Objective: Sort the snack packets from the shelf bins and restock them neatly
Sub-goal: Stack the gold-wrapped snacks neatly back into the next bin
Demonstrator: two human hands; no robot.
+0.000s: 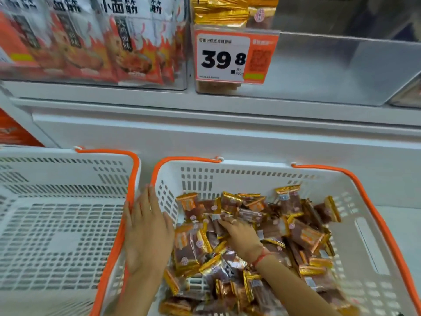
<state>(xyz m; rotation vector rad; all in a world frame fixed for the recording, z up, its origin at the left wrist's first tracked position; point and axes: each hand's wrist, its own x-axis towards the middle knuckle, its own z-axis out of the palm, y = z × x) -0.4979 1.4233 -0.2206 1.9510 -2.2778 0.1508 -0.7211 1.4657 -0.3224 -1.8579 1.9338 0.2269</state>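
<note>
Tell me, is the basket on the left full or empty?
Empty, as far as the view shows. The left basket shows only its bare slotted floor, while the right basket holds a heap of packets.

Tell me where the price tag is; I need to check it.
In the head view, the price tag hangs upper centre on the clear bin, above the right basket.

Two white baskets with orange rims: one (pixel 68 224) left of the price tag (pixel 235 57), bare inside; one (pixel 353 224) below the tag, heaped with gold-edged brown snack packets (pixel 303 233), too many and too overlapped to count. One price tag, reading 39.8. Left of the tag, four flame-printed bags (pixel 134 42) in view. Above the tag, at least two gold packs (pixel 221 12). Two hands.
</note>
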